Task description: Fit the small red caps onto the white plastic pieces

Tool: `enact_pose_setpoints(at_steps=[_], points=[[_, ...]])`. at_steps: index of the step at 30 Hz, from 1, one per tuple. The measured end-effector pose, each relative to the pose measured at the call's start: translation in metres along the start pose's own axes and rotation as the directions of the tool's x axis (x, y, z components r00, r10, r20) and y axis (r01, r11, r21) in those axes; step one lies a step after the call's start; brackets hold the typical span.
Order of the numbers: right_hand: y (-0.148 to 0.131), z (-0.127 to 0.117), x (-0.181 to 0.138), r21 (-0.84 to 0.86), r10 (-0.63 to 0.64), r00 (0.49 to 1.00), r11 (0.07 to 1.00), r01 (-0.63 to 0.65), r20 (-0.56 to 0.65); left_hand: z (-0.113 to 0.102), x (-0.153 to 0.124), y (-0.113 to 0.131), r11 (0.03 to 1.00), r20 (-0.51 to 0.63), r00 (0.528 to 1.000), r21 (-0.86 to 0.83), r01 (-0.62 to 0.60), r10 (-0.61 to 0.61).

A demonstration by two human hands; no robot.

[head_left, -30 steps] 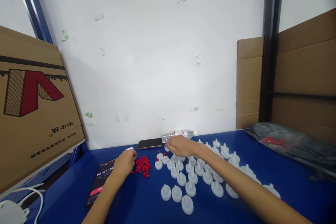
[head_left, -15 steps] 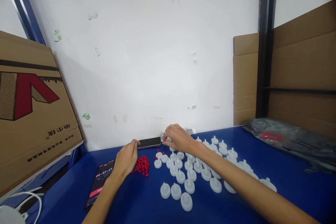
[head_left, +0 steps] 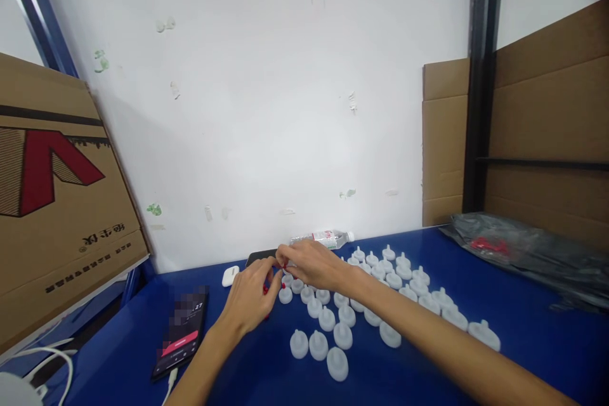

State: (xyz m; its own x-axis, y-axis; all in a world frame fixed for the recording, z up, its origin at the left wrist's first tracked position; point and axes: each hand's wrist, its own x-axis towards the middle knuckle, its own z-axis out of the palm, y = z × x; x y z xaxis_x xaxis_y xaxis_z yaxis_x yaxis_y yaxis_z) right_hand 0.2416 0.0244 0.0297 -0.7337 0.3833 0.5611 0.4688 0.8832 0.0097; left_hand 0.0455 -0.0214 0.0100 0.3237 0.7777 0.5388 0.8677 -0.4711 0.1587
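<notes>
My left hand (head_left: 251, 295) and my right hand (head_left: 309, 264) meet fingertip to fingertip above the blue table (head_left: 523, 336), both pinched. What they pinch is too small to make out. The left hand covers most of a heap of small red caps (head_left: 266, 290). Several white plastic tops (head_left: 333, 317) lie spread under and right of my right forearm; a few near the hands carry red tips (head_left: 284, 287).
A phone with a running timer (head_left: 183, 333) lies at the left, a small white case (head_left: 230, 275) behind it. A dark phone (head_left: 259, 257) and a water bottle (head_left: 326, 238) lie by the wall. Cardboard boxes stand left and right; a black bag (head_left: 528, 257) lies at right.
My left hand left the red heap and rose toward the right hand. My right hand came back from the bottle, and the two now touch at the fingertips.
</notes>
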Motion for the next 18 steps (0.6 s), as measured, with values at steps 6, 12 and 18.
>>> enact_pose_setpoints(at_steps=[6, 12, 18], points=[[-0.006, -0.001, 0.003, -0.042, -0.044, 0.999, 0.998, 0.043, -0.021, 0.007, -0.001, 0.001, 0.993, 0.031, 0.999, -0.113, 0.041, -0.038], [-0.015, -0.001, 0.005, -0.083, -0.049, 0.997, 0.996, 0.044, -0.056, 0.008, 0.0, 0.003, 0.979, -0.028, 0.996, -0.191, 0.075, -0.082], [-0.012, -0.003, 0.002, -0.05, 0.06, 0.996, 0.997, -0.063, -0.064, 0.005, 0.003, 0.001, 0.968, -0.115, 0.981, -0.217, 0.129, -0.156]])
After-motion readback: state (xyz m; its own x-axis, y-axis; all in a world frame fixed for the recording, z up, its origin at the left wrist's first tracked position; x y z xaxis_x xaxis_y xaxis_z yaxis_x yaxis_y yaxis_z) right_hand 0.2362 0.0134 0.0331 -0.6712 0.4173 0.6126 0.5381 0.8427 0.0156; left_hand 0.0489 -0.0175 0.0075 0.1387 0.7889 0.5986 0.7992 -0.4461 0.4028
